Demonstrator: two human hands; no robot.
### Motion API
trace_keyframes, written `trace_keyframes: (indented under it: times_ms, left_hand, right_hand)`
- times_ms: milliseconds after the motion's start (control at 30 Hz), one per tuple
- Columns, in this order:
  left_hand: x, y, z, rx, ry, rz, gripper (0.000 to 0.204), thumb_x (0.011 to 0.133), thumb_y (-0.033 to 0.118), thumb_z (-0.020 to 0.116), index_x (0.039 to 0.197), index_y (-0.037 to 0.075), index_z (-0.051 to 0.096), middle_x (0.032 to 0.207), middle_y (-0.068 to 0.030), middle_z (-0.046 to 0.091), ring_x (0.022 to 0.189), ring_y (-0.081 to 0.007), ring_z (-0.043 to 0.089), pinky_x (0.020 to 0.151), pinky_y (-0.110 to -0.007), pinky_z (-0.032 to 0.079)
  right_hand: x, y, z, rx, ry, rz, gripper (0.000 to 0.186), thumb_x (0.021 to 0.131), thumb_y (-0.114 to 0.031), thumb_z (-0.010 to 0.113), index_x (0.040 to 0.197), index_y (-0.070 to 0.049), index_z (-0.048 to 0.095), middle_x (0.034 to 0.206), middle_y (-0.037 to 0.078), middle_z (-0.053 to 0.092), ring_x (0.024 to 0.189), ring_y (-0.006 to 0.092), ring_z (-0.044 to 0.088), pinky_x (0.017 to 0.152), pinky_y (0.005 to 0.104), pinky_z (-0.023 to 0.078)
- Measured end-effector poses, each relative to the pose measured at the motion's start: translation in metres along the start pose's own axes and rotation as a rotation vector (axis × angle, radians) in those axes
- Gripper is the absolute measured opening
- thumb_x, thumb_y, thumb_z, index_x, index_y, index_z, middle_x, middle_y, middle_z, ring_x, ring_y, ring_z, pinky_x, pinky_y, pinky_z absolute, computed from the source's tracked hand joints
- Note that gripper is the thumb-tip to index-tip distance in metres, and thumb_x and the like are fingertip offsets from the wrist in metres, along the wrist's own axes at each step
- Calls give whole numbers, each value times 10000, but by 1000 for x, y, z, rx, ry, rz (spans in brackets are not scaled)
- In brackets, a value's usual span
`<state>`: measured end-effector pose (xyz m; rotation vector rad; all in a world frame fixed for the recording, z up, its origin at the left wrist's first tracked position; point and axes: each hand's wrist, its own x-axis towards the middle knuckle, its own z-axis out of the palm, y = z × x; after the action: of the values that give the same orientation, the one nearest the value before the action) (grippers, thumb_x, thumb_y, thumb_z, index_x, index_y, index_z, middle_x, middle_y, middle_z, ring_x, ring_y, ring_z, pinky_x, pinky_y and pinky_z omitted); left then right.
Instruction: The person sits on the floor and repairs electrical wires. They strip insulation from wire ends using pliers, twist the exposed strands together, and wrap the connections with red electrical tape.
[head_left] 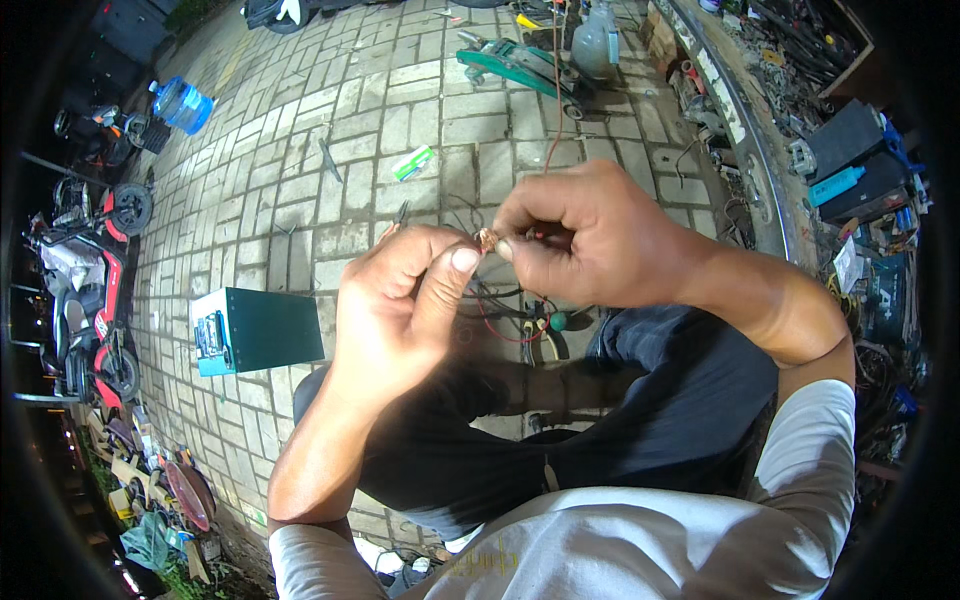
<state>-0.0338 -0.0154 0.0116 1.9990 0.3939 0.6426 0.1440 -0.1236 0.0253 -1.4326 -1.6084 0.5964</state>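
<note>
Paving: light block ground (260,160) fills the centre and upper left of the frame; bare blocks run from the teal box to the jack, giving open room ahead of and left of the hands.
Right edge: pale raised strip (740,130) slants down the upper right, piled clutter beyond it.
Left edge: red two-wheeler (105,300) parked at far left, well apart from the hands.
Legs: dark trousers (680,370) bound the lower middle, under both forearms.
Crate: brown-sided crate (848,72), upper right, dark cables or hoses in it.
Jack: green floor jack (510,65), upper middle, near the strip.
Bottle: blue clear bottle (182,106), upper left, tilted; contents can't tell.
Jug: cloudy clear jug (597,45), beside the jack; contents can't tell.
Box: teal box (280,330), left of centre, pale front panel; inside hidden.
Left hand: left hand (400,300) at centre, thumb and forefinger pinched on the copper-coloured bit.
Right hand: right hand (610,235) just right of it, thumb and forefinger together at the bit's right end; exact contact can't tell.
Packet: green-and-white packet (412,163), on the paving above the left hand.
Work piece: copper-coloured bit (488,240), frame centre, between both sets of fingertips; fine detail too small.
</note>
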Motion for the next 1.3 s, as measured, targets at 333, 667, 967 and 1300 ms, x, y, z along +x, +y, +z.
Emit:
trace_keyframes:
  times_ms: [333,667,967,1300]
  left_hand:
    - [13,1,11,-387,49,-92,213,922,92,583,1108,-13,576,713,43,522,624,-19,426,578,-162,347]
    - [13,-2,8,-533,30,-216,170,966,186,514,1020,24,523,740,-1,526,599,-49,402,541,-181,309]
    - [10,5,-8,-661,-156,-183,421,848,-54,535,1232,40,393,739,-7,554,648,-47,462,576,-170,351]
    - [11,4,-9,-507,-82,-181,185,897,35,570,1078,-1,552,750,24,557,659,-31,453,604,-172,355]
  right_hand:
    - [6,-2,0,144,32,138,145,812,-115,609,846,25,611,683,96,619,607,111,546,589,281,463]
    - [4,-2,2,100,99,115,161,812,-123,609,850,33,598,682,89,608,625,108,551,597,287,464]
    - [1,-6,-3,-61,20,-102,133,745,-112,637,807,-1,599,626,119,586,532,229,584,529,309,465]
    - [5,9,-4,-23,15,-109,159,811,-110,643,931,-7,646,682,95,621,580,131,580,557,292,471]
